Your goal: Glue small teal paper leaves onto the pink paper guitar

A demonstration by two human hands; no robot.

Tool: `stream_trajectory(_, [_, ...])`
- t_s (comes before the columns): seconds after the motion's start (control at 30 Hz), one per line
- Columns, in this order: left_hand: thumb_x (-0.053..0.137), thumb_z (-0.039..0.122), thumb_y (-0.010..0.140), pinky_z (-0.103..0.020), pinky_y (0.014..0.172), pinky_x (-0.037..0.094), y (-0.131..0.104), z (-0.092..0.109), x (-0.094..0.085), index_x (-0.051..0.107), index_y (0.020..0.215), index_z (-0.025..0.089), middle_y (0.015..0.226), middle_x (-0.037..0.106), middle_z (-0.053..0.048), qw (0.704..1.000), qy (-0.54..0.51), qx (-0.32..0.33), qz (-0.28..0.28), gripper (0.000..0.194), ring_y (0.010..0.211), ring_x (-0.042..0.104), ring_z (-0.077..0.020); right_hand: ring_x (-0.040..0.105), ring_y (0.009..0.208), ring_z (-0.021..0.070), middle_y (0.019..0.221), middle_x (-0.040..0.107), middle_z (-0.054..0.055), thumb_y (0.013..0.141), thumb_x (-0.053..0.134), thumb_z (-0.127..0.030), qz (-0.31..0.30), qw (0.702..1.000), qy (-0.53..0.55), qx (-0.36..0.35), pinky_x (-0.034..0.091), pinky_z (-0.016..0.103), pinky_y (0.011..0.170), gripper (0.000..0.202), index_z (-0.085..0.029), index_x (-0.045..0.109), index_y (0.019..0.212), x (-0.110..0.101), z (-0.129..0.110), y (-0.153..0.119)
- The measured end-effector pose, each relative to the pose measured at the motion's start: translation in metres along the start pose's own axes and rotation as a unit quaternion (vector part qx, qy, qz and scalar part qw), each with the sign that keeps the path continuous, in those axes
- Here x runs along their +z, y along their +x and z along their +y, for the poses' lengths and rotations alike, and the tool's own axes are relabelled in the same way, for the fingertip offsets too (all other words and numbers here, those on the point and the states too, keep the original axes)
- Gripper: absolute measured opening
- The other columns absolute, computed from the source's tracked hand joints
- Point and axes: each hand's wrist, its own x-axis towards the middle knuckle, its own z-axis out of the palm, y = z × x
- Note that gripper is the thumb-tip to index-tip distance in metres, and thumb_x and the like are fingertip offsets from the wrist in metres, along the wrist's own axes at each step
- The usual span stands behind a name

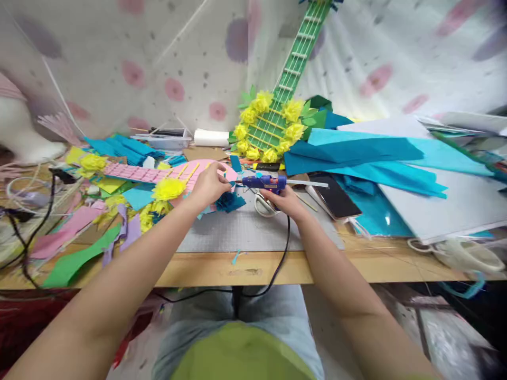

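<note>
Blue glue gun [264, 182] in right grip [283, 199]

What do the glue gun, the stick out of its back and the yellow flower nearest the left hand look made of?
Glue gun: probably hard plastic; smooth, moulded-looking blue body.
Stick: likely hot-melt glue; pale and smooth.
Yellow flower: probably crepe or tissue paper, matte, with thin ruffled petals; which one is unclear.

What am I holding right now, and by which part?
Your right hand holds the blue glue gun by its handle. Your left hand is at the pink guitar shape; whether it grips it can't be told.
</note>
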Motion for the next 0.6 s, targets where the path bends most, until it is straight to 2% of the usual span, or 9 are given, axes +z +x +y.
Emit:
stream_trajectory(0.2, [0.068,0.014,0.062,-0.026,0.062,0.045,-0.002,0.002,0.0,0.052,0.108,0.02,0.081,0.071,0.0,1.0,-0.012,0.0,-0.001,0.049,0.074,0.066,-0.0172,0.046,0.054,0.0108,0.057,0.052,-0.003,0.055,0.071,-0.067,-0.005,1.0,-0.013,-0.007,0.038,0.027,0.053,0.051,-0.021,0.055,0.071,-0.002,0.004,0.001])
stream_trajectory(0.4, [0.068,0.013,0.062,-0.026,0.062,0.045,-0.003,0.002,0.001,0.052,0.105,0.021,0.076,0.07,0.001,0.999,-0.032,0.008,-0.001,0.047,0.073,0.066,-0.0174,0.042,0.046,0.0087,0.052,0.052,-0.003,0.06,0.069,-0.066,0.019,0.999,-0.025,-0.004,0.035,0.025,0.047,0.049,-0.019,0.056,0.065,-0.005,0.012,0.006])
stream_trajectory(0.53, [0.068,0.012,0.064,-0.027,0.063,0.046,-0.002,-0.002,-0.003,0.053,0.102,0.021,0.076,0.069,0.001,0.998,-0.063,0.022,-0.01,0.042,0.072,0.066,-0.0174,0.042,0.044,0.0092,0.048,0.05,-0.003,0.065,0.065,-0.065,0.098,0.994,-0.054,-0.01,0.037,0.025,0.046,0.048,-0.018,0.061,0.065,-0.015,0.022,0.016])
stream_trajectory(0.6, [0.069,0.013,0.064,-0.028,0.064,0.047,-0.003,-0.005,-0.008,0.055,0.099,0.021,0.078,0.069,0.0,0.997,-0.074,0.018,-0.015,0.039,0.07,0.066,-0.0176,0.05,0.049,0.0125,0.051,0.056,0.0,0.064,0.066,-0.064,0.159,0.984,-0.078,-0.013,0.042,0.027,0.051,0.047,-0.017,0.064,0.069,-0.023,0.03,0.022])
